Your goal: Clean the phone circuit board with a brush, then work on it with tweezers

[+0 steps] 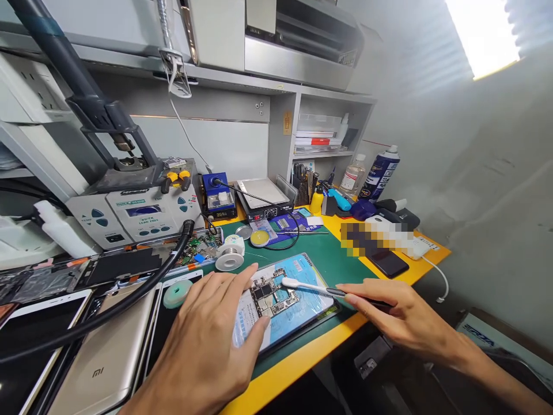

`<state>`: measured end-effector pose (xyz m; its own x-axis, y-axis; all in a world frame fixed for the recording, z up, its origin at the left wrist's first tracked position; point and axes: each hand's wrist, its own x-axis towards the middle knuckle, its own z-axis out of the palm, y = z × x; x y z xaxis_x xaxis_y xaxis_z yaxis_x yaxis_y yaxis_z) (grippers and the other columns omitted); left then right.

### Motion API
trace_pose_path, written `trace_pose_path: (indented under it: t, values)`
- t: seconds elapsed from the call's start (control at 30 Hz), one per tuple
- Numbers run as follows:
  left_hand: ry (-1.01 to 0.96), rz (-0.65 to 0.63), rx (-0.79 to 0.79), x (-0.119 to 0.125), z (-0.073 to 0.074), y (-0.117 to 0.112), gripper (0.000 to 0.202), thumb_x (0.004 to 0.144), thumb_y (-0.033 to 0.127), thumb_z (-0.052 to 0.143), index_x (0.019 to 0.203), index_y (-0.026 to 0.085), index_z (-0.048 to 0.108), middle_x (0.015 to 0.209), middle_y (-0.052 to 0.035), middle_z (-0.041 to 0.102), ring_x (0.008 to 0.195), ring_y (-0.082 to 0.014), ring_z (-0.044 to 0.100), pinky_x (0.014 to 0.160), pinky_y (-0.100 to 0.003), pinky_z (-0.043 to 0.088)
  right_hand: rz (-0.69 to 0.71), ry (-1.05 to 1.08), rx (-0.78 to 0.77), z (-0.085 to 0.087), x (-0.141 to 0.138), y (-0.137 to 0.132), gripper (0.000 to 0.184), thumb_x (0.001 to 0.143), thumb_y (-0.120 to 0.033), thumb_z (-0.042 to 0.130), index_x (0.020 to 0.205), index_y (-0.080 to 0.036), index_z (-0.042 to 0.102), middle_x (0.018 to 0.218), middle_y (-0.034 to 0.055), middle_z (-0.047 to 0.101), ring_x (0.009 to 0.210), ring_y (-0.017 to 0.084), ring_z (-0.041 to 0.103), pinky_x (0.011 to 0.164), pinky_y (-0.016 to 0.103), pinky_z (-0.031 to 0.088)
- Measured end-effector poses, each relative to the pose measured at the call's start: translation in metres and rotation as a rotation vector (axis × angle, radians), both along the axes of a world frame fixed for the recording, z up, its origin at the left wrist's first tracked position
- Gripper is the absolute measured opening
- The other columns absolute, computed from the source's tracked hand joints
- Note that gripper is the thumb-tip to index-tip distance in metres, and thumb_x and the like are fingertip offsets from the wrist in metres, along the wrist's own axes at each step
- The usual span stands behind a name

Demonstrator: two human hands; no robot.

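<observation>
Left hand's fingers (233, 294) lie just beside the phone logic board (268, 294).

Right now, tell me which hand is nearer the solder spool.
Left. The left hand is just in front of the solder spool; the right hand is much farther off to the spool's right.

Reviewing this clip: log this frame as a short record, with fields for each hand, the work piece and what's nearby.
Left hand: resting on a blue printed pad
Right hand: holding a white swab over the circuit board
Work piece: circuit board, lying on the pad
Nearby: solder spool; gold phone; green bench mat
</observation>
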<state>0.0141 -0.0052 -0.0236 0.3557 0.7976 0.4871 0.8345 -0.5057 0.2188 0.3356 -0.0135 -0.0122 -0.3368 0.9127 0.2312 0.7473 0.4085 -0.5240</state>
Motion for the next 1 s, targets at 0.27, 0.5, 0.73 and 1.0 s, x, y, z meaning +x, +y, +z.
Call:
trace_pose_path:
  t: [0.27,0.5,0.73,1.0]
  values:
    - [0.006,-0.003,-0.014,-0.003,-0.002,0.0,0.059,0.089,0.042,0.06,0.142,0.027,0.039,0.116,-0.0069,0.062,0.109,-0.0292,0.057,0.096,-0.049,0.043,0.02,0.017,0.052,0.004,-0.004,-0.002,0.027,0.095,-0.035,0.059,0.114,-0.027,0.078,0.094,0.006,0.079,0.075,0.02,0.072,0.061,0.026,0.057]
    - [-0.001,-0.011,-0.022,-0.001,0.001,-0.001,0.057,0.089,0.042,0.059,0.141,0.026,0.041,0.116,-0.0068,0.063,0.107,-0.0285,0.058,0.095,-0.048,0.045,0.009,0.043,-0.04,0.009,-0.001,-0.01,0.027,0.096,-0.035,0.059,0.115,-0.028,0.077,0.101,0.0036,0.08,0.084,0.019,0.074,0.069,0.023,0.059]
    - [-0.001,-0.002,-0.031,-0.001,0.002,0.0,0.058,0.088,0.043,0.06,0.141,0.026,0.041,0.119,-0.007,0.063,0.11,-0.0281,0.057,0.098,-0.048,0.044,0.012,0.048,-0.064,0.005,-0.001,-0.008,0.028,0.095,-0.037,0.059,0.112,-0.026,0.078,0.102,0.004,0.08,0.086,0.019,0.074,0.061,0.022,0.057]
    - [0.004,-0.017,-0.028,-0.001,0.002,0.0,0.057,0.089,0.044,0.06,0.14,0.025,0.041,0.118,-0.0087,0.063,0.108,-0.0294,0.058,0.094,-0.048,0.045,0.012,0.09,-0.139,0.009,0.0,-0.009,0.03,0.095,-0.04,0.059,0.112,-0.026,0.079,0.104,0.0055,0.079,0.087,0.021,0.073,0.066,0.025,0.058]
